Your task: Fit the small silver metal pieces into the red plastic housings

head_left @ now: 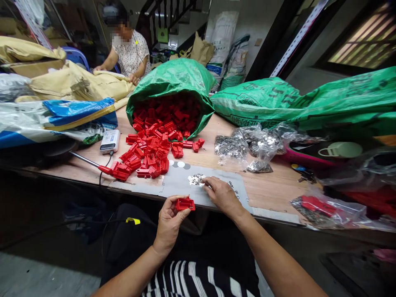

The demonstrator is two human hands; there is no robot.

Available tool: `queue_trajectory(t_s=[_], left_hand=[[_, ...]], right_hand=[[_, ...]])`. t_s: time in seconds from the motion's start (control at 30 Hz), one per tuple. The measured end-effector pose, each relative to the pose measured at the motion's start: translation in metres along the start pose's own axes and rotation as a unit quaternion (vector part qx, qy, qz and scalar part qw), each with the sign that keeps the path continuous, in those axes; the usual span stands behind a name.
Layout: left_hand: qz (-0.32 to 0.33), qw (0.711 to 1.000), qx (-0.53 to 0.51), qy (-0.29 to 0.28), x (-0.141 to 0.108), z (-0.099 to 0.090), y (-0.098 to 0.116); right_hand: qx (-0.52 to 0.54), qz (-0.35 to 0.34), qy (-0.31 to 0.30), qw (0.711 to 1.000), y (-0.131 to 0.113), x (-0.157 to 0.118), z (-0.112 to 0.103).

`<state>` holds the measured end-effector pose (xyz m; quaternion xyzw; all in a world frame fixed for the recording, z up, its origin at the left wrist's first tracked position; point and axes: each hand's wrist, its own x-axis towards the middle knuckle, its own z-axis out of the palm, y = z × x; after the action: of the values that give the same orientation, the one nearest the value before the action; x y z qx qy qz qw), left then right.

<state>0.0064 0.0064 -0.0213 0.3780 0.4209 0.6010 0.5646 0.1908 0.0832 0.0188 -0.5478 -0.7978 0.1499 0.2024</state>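
Between the thumb and fingers of my left hand (171,216) is a red plastic housing (185,204), a small open box shape. Small shiny metal bits show inside it near both ends. My right hand (223,197) reaches over the grey mat (176,185), its fingertips pinched together at the right edge of a small pile of shiny metal pieces (196,179). What lies between those fingertips is too small to make out. Other tiny metal parts (232,185) lie just beyond the right hand, partly hidden by it. A heap of similar red housings (148,152) covers the table to the left.
A green sack (173,74) spills the red housings. Plastic bags of metal parts (230,146) lie at right, near a pale green cup (345,149). A cabled white power bank (109,141) stands at left. Another person (131,51) works behind the sacks.
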Motion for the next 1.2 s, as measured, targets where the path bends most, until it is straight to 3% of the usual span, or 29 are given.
queue_trajectory(t_s=[0.17,0.47,0.77,1.0,1.2], left_hand=[[-0.006,1.0,-0.008,0.015,0.002,-0.003,0.001],[-0.009,1.0,-0.003,0.016,0.002,-0.003,0.005],[0.032,0.997,0.072,0.014,-0.002,-0.003,0.003],[0.06,0.991,0.123,0.006,-0.004,-0.002,0.002],[0.005,0.999,0.037,0.01,-0.002,0.001,0.004]], right_hand=[[-0.092,-0.003,-0.041,0.995,-0.005,0.016,0.006],[-0.117,0.006,-0.083,0.99,-0.008,0.031,0.012],[0.062,0.021,-0.017,0.998,-0.01,0.018,0.005],[0.042,0.049,-0.004,0.998,-0.013,0.012,0.006],[0.14,0.038,-0.009,0.989,-0.006,0.011,0.007]])
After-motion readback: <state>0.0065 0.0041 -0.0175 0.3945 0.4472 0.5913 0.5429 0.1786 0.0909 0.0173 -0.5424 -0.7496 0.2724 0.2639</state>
